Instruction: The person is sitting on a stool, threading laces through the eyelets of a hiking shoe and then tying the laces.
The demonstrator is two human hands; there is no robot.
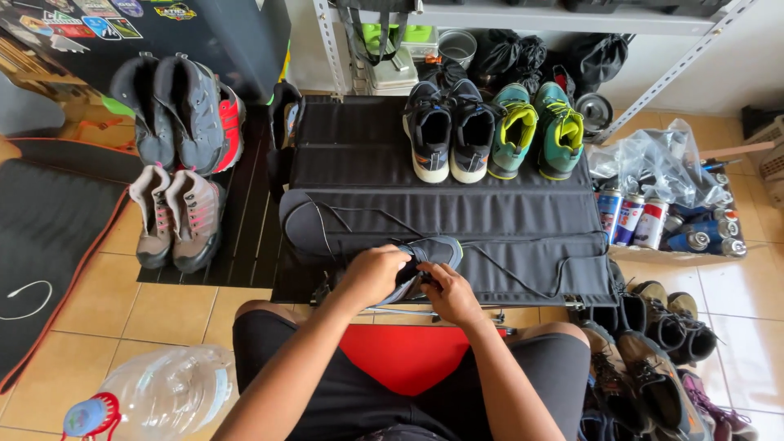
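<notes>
1. A dark grey sneaker (429,255) with a pale sole sits at the near edge of a black folded mat (445,208), just above the person's knees, toe pointing away and to the right.
2. The left hand (376,274) is closed over the shoe's tongue and lace area; the right hand (448,292) pinches at the near side of the opening, fingers curled shut on the shoe or its lace. Which one exactly, I cannot tell.
3. Judged by its look, the shoe is light, with a soft fabric upper that yields under the fingers and a stiffer sole below the grip. The firmest hold would be the heel collar or the sole edge; the laces are limp and slide.
4. A thin black cord (514,265) trails right of the grip across the mat.
5. Beyond the hands, at the mat's far edge, stand 2 black sneakers (449,135) and 2 teal-and-yellow shoes (539,131).
6. Left of the grip, 2 pairs of grey hiking boots (175,163) rest on a dark slatted mat.
7. Right of the grip lie spray cans (633,220) in a box, and brown boots (653,359) near the right knee.
8. A clear water jug (167,392) lies on the tile floor, near left.
</notes>
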